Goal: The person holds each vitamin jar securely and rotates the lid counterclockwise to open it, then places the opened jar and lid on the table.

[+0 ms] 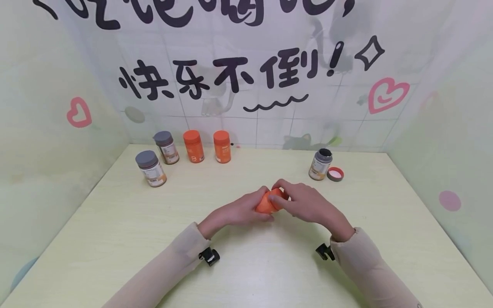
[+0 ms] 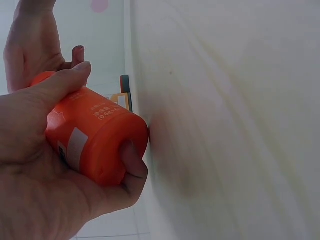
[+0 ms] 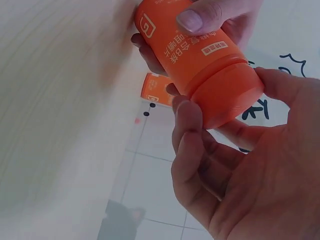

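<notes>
An orange pill bottle (image 1: 264,204) is held tilted between both hands near the middle of the table. My left hand (image 1: 246,207) grips its body; in the left wrist view, one finger curls under the base of the bottle (image 2: 95,135). At the other end, my right hand (image 1: 308,201) pinches the orange cap (image 3: 227,95) between thumb and fingers. The cap sits on the bottle in the right wrist view, and white lettering shows on the bottle's side.
Two grey-capped bottles (image 1: 151,169) and two orange bottles (image 1: 194,146) stand at the back left. An uncapped bottle (image 1: 320,166) with a dark mouth stands at the back right, next to an upturned cap (image 1: 335,173). A printed cloth (image 1: 239,124) hangs behind the table.
</notes>
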### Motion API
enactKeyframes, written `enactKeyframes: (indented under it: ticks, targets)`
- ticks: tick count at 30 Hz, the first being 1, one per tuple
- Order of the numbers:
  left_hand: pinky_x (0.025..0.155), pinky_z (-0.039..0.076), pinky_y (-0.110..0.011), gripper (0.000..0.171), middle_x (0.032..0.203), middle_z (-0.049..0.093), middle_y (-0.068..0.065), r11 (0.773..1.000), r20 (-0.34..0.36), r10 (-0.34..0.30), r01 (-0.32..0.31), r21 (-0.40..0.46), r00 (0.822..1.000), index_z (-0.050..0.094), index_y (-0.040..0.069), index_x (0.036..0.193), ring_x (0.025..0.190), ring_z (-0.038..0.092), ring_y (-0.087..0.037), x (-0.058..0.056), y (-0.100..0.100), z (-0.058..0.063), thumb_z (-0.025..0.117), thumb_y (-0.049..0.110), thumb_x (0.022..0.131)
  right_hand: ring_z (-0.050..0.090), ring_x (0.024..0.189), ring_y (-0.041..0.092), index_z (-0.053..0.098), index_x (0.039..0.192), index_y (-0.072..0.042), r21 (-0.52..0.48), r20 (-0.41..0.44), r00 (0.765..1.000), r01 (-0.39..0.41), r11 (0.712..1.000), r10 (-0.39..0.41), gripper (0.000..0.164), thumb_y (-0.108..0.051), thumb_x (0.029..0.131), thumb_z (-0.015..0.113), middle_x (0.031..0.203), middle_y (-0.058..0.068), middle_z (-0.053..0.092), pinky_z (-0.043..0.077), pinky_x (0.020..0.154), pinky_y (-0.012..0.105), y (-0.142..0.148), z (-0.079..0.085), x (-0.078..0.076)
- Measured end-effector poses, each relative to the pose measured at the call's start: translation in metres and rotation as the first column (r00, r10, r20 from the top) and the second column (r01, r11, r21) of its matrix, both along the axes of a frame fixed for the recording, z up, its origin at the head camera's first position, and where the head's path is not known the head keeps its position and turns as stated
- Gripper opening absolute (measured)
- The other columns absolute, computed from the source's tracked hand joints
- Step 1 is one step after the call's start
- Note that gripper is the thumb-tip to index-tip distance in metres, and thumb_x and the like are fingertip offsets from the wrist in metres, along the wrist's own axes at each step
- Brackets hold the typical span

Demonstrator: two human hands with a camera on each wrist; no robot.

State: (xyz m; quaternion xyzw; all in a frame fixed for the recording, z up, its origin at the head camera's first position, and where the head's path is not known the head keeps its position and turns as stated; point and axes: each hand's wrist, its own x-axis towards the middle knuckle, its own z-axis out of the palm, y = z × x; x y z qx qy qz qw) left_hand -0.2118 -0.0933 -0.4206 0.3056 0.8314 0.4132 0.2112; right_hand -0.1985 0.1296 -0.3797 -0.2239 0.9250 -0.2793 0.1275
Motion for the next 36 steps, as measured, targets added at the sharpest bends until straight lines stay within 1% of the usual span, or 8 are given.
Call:
enactKeyframes:
  ticks: [4,8,14,17,21,29,33,36]
  targets:
    - [0.079,0.051,-0.029,0.044,0.112,0.061,0.001,1.000,-0.001,0.002,-0.002,-0.003,1.000,0.046,0.018,0.129,0.097,0.059,-0.016,0.0005,-0.0006,-0.0001,0.074,0.025,0.096,0.063,0.069,0.015,0.057,0.130,-0.027,0.006,-0.012,1.000,0.003,1.000,-0.003,0.039,-0.055,0.103,0.053,0.097,-0.002,0.068,0.051,0.067,0.033,-0.0006,0.0006,0.0001]
    - [0.079,0.050,-0.028,0.043,0.111,0.062,0.001,1.000,-0.015,0.003,-0.003,-0.010,1.000,0.046,0.017,0.128,0.096,0.059,-0.016,0.0010,0.0000,0.0006,0.074,0.025,0.096,0.064,0.066,0.016,0.059,0.126,-0.027,-0.006,0.019,1.000,0.007,1.000,-0.007,0.038,-0.057,0.104,0.050,0.092,0.004,0.071,0.051,0.065,0.033,-0.0001,-0.0006,-0.0006]
    - [0.078,0.049,-0.028,0.044,0.110,0.061,0.001,1.000,-0.007,0.002,-0.002,-0.007,1.000,0.046,0.019,0.129,0.096,0.059,-0.016,0.0015,0.0006,0.0006,0.074,0.025,0.095,0.067,0.067,0.019,0.058,0.129,-0.026,-0.022,0.037,0.999,-0.023,0.999,0.024,0.033,-0.045,0.103,0.055,0.097,0.002,0.070,0.051,0.065,0.034,0.0010,0.0014,-0.0002]
    - [0.078,0.049,-0.028,0.044,0.110,0.061,0.001,1.000,0.000,0.005,-0.005,-0.002,1.000,0.046,0.019,0.129,0.095,0.059,-0.016,0.0015,0.0003,0.0005,0.074,0.026,0.095,0.068,0.068,0.022,0.058,0.130,-0.024,-0.024,0.043,0.999,-0.011,1.000,0.012,0.037,-0.050,0.103,0.055,0.100,0.001,0.069,0.051,0.065,0.034,0.0008,0.0018,0.0000]
    - [0.079,0.050,-0.028,0.043,0.110,0.062,0.002,1.000,-0.007,0.004,-0.004,-0.007,1.000,0.047,0.019,0.128,0.095,0.059,-0.016,0.0008,-0.0004,0.0009,0.074,0.027,0.095,0.067,0.067,0.022,0.060,0.125,-0.023,-0.022,0.056,0.998,0.021,1.000,-0.020,0.044,-0.060,0.102,0.052,0.093,0.006,0.071,0.051,0.062,0.034,0.0011,0.0010,-0.0011]
    - [0.077,0.050,-0.028,0.045,0.110,0.061,0.001,1.000,-0.007,-0.006,0.006,0.004,1.000,0.046,0.018,0.129,0.095,0.059,-0.017,0.0003,-0.0001,0.0014,0.074,0.025,0.095,0.067,0.069,0.019,0.059,0.128,-0.025,-0.013,0.039,0.999,0.018,1.000,-0.018,0.037,-0.052,0.102,0.056,0.099,0.000,0.069,0.052,0.064,0.033,0.0015,0.0017,-0.0005]
    - [0.078,0.050,-0.028,0.044,0.111,0.061,0.002,1.000,-0.004,-0.007,0.007,0.006,1.000,0.046,0.018,0.129,0.096,0.059,-0.017,0.0002,0.0000,0.0004,0.074,0.024,0.095,0.065,0.066,0.017,0.060,0.125,-0.025,-0.005,0.041,0.999,0.018,1.000,-0.018,0.040,-0.057,0.102,0.053,0.092,0.004,0.070,0.051,0.063,0.033,0.0005,0.0016,0.0001]
    - [0.078,0.050,-0.028,0.044,0.111,0.061,0.002,1.000,-0.003,-0.007,0.007,0.002,1.000,0.046,0.018,0.129,0.095,0.059,-0.017,-0.0001,0.0002,-0.0003,0.074,0.024,0.095,0.063,0.065,0.016,0.060,0.124,-0.025,-0.005,0.049,0.999,0.010,1.000,-0.010,0.038,-0.055,0.102,0.053,0.091,0.007,0.071,0.051,0.062,0.034,0.0007,0.0016,0.0005]
